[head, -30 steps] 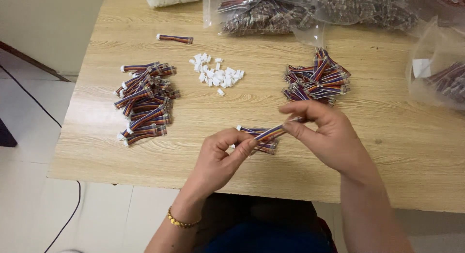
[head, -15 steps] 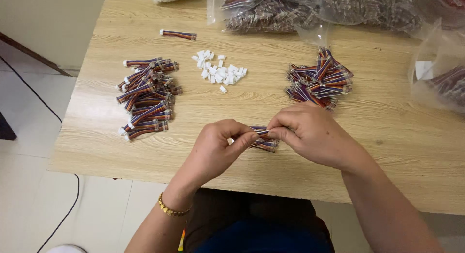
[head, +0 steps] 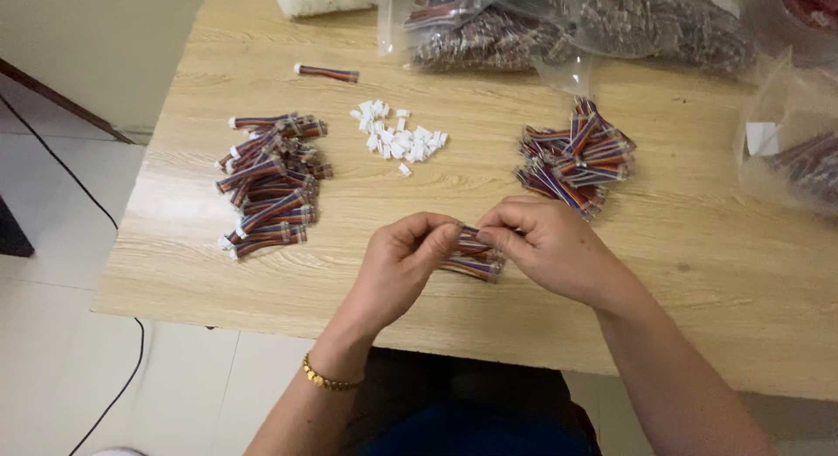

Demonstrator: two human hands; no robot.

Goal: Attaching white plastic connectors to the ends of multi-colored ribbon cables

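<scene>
1. The left hand (head: 403, 262) and right hand (head: 552, 246) both pinch a short multicoloured wire bundle (head: 471, 257) just above the tabletop (head: 489, 177).
2. White connectors (head: 397, 135) lie between two wire piles (head: 269, 184).

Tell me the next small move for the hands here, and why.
Probably finish seating the end of the wire bundle that the left hand and right hand pinch between them, then lay it on the left pile, whose pieces carry white connectors. The right pile seems unfitted.
</scene>
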